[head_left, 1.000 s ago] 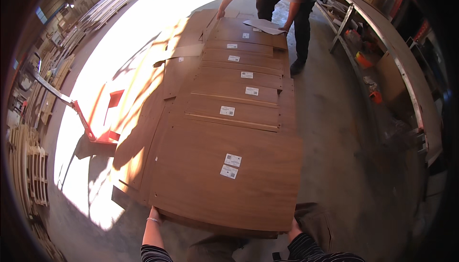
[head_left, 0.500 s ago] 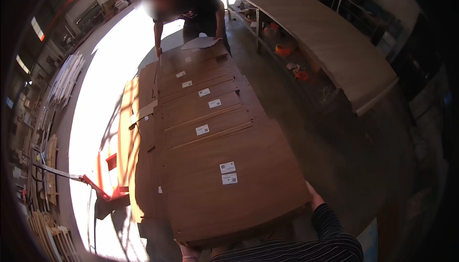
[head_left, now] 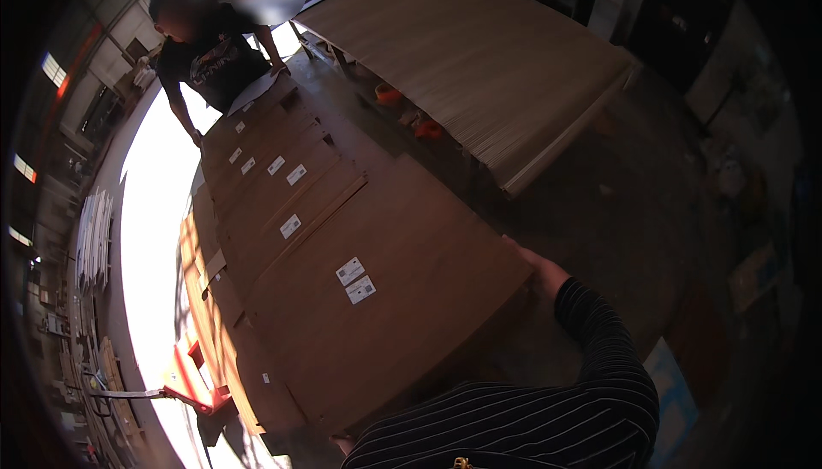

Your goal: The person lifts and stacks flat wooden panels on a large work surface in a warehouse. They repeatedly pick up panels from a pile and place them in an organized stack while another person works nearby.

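A long stack of flat brown panels (head_left: pixel 419 272), overlapping and marked with small white labels, stretches from my body to a co-worker at the far end. My right hand (head_left: pixel 538 265) grips the near right corner of the closest panel, its fingers around the edge. At the near left corner, my left hand (head_left: pixel 342 443) holds the same panel from below, mostly hidden by my striped sleeve and the panel. The co-worker (head_left: pixel 210 58), in a dark shirt, has both hands on the far end, where a pale sheet (head_left: pixel 254 90) lies on top.
A long table (head_left: pixel 479 58) covered in brown sheeting stands on the right, with orange items (head_left: pixel 426 129) beneath. On the left, a red pallet jack (head_left: pixel 195 388) sits beside lighter boards (head_left: pixel 214 315). Long strips (head_left: pixel 94 238) lie farther left along the sunlit floor.
The panels now slant more across the view, their far end and the co-worker lying farther left. The near right corner and my right hand appear higher. Both hands stay on the panel.
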`<action>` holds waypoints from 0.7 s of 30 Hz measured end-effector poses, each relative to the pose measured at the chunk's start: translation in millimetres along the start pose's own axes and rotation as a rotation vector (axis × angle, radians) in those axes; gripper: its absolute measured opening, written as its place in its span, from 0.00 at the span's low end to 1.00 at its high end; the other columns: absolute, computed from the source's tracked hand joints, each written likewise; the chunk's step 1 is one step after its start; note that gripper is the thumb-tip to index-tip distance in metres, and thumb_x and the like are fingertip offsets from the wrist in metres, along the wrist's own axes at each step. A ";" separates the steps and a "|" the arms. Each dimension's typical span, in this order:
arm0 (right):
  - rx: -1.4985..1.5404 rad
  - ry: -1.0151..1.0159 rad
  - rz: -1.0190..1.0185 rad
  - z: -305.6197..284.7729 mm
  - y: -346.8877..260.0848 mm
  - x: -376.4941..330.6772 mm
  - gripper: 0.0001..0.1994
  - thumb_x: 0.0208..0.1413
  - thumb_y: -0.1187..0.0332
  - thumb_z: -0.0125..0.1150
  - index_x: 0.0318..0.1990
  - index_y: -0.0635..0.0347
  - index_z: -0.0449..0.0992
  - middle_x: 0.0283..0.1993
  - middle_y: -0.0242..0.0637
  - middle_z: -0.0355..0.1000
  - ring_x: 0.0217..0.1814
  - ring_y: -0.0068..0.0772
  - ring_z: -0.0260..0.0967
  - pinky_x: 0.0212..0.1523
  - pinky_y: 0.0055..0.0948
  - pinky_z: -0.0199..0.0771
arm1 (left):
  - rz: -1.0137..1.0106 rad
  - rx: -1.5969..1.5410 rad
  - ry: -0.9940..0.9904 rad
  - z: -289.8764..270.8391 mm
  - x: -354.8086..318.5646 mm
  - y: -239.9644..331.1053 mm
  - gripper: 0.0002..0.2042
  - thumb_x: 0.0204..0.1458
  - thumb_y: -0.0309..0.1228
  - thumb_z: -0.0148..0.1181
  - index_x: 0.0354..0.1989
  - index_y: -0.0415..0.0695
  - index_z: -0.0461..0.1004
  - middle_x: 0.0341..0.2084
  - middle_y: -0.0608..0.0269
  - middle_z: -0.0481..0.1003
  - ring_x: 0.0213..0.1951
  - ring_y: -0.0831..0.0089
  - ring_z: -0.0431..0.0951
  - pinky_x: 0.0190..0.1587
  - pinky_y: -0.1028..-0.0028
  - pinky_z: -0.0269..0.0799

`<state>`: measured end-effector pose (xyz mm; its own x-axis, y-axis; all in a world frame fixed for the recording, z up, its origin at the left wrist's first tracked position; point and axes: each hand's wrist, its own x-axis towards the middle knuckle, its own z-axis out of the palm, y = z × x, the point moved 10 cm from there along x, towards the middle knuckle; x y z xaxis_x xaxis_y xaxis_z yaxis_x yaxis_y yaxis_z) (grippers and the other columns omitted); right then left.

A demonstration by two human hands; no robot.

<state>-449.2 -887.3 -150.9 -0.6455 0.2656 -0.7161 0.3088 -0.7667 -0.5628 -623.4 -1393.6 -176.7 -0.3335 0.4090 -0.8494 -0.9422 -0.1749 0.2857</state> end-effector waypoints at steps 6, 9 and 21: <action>0.149 -0.217 -0.053 -34.2 -23.9 97.0 0.28 0.57 0.45 0.37 0.57 0.54 0.59 0.58 0.31 0.59 0.59 0.27 0.54 0.57 0.27 0.54 | -0.015 -0.027 0.060 -2.3 71.0 -10.4 0.43 0.40 0.71 0.25 0.62 0.55 0.45 0.61 0.61 0.47 0.60 0.57 0.46 0.58 0.56 0.46; 0.080 -0.203 -0.128 -49.1 -12.2 137.0 0.27 0.57 0.47 0.36 0.58 0.54 0.58 0.59 0.31 0.57 0.60 0.27 0.53 0.58 0.26 0.53 | 0.047 -0.071 0.094 -13.8 116.1 -31.1 0.43 0.40 0.72 0.24 0.62 0.56 0.45 0.61 0.60 0.46 0.61 0.56 0.46 0.59 0.55 0.45; -0.301 -0.016 -0.219 -98.5 2.1 307.3 0.29 0.58 0.47 0.35 0.60 0.56 0.54 0.61 0.37 0.54 0.62 0.31 0.49 0.58 0.29 0.54 | 0.124 -0.263 0.213 -62.8 281.2 -56.1 0.44 0.39 0.72 0.22 0.63 0.58 0.42 0.62 0.59 0.42 0.61 0.53 0.43 0.60 0.52 0.42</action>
<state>-578.0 -749.7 -412.8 -0.7294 0.3932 -0.5598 0.3523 -0.4855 -0.8001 -662.4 -1325.0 -459.5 -0.4047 0.1789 -0.8968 -0.8451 -0.4478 0.2920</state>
